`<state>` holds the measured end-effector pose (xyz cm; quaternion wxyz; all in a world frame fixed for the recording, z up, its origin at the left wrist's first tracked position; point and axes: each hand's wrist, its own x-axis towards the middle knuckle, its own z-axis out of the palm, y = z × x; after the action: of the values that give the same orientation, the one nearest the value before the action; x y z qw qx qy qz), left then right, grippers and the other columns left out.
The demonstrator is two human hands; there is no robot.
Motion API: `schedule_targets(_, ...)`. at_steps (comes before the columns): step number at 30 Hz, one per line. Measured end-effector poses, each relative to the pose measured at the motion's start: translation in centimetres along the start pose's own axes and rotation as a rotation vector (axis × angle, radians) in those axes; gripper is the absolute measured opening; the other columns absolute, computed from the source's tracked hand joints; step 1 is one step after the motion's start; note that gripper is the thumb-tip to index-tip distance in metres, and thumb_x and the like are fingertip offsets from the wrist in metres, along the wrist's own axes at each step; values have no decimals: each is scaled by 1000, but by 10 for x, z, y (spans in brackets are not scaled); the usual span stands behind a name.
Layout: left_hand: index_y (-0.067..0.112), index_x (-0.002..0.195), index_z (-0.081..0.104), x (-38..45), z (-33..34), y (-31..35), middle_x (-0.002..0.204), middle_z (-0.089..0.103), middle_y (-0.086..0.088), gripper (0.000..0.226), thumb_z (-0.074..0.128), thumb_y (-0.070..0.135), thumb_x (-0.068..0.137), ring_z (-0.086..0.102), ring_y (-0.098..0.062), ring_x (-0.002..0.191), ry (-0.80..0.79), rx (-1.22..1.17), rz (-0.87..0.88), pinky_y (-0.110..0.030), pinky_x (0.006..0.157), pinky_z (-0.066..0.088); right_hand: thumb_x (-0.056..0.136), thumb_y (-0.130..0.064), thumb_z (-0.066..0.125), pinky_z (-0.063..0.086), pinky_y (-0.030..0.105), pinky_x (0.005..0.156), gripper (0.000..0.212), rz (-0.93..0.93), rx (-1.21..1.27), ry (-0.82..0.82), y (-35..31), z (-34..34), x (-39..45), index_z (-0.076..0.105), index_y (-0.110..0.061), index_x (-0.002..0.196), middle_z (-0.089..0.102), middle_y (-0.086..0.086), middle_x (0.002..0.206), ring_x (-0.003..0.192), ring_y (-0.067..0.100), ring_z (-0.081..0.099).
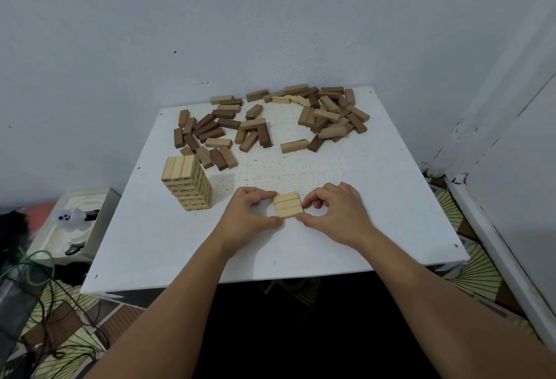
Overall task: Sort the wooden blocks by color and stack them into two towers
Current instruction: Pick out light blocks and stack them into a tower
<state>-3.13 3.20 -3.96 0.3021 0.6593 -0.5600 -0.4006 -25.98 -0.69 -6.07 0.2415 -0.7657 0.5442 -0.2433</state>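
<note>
My left hand [251, 211] & right hand [334, 213] sit at the near-middle of the white table [376, 198], one on each side of a row of three light blocks [288, 204]. The 3 lie flat, side by side, long edges touching, making a rough square. Left thumb and forefinger are curled in, pinching the row's left ends; right thumb and forefinger do the same on the right ends. So both hands are clamped on that row, squeezing it from opp. sides. Other fingers curl loosely behind.

To the left, near the table's left edge, stands the light tower [187, 181], several layers high w/ 3 blocks across the top and small printed numbers on its sides. It's apart from my left hand, not touching.

Far side of the table: loose blocks in two heaps. Far-left pile [207, 135] is mostly dark brown w/ a few light ones mixed in, its near edge just behind the tower. Far-right pile [329, 114] mixes dark, mid & light blocks, reaching the table's far edge. One light block [294, 146] lies alone at the near edge of the right pile.

Left of the table, lower down, there's a foam tray [75, 222] w/ a small white figure [69, 218] on it, and a green cable [33, 270] on the patterned floor [478, 276].
</note>
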Motion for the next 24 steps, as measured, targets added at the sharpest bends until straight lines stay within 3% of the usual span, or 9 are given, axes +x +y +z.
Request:
schedule_targets(8,34,134,67,0,-1,-1,126,51,15,67,94,26,72,49,3,115,22,-14,6,-17,94,39,78,-62,78,36,26,98,34,12,2,9,-2,-1,-1,65,-39,98,56,-22,87,89,-2,47)
schedule_targets(24,33,126,72,0,-1,0,125,50,14,58,93,24,73,50,-1,119,-1,-26,-2,-27,105,43,78,-64,78,38,28,100,35,7,-3,6,-1,1,0,70,-41,104,59,-21,89,90,-1,47)
